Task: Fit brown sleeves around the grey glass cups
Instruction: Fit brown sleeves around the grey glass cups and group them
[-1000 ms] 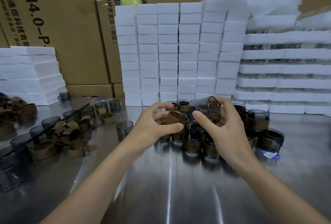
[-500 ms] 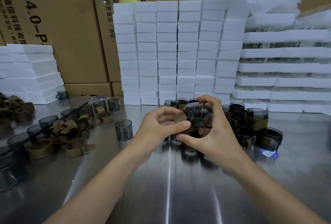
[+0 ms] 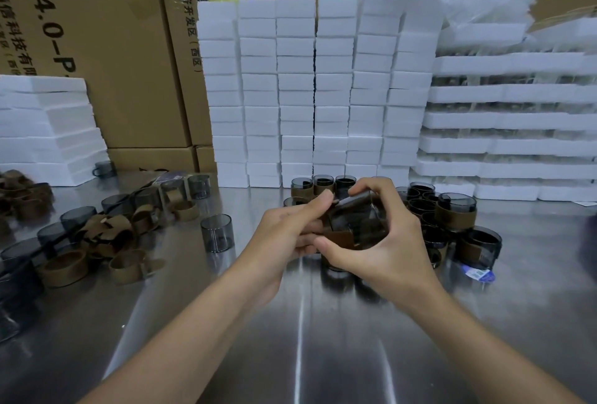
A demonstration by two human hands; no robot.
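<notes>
Over steel table, left hand holds brown sleeve against grey cup gripped by right hand

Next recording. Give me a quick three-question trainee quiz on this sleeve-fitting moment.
1. True or false: the right hand holds nothing.
2. The loose sleeves lie on the person's: A) left B) right C) lap.
3. Fill in: the left hand holds a ____ sleeve against the grey cup.
Key: 1 false, it holds the grey cup; 2 A; 3 brown.
</notes>
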